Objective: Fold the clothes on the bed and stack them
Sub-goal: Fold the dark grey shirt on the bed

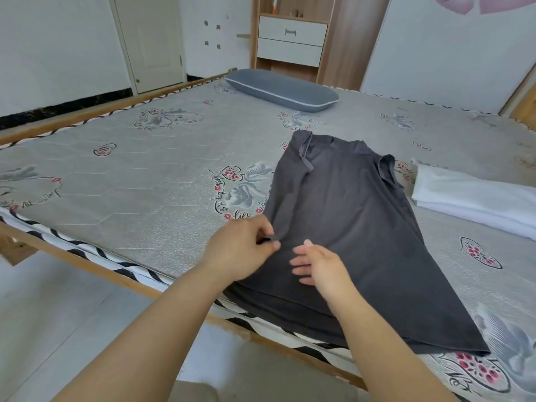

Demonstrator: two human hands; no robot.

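White garment [475, 198] looks folded already; my left hand [243, 248] pinches the unfolded grey shirt [348, 227], right hand [319, 264] spread loose over it.

A wide bed [121, 181] fills most of the room, its grey mattress printed with flowers, hearts and script, edged in black-and-white piping and set in a light wooden frame. At the far side lies a long grey pillow [282, 89] with a pale seam. Beyond it stands a wooden shelf unit [293, 33] holding two white drawers — small objects sit on the shelf above them. To the far left a cream door [150, 42] is shut in a white wall [58, 44] with a dark skirting band. The floor [58, 309], near left, is pale and glossy. Pink shapes mark the far right wall [452, 53] — daylight is soft and even.
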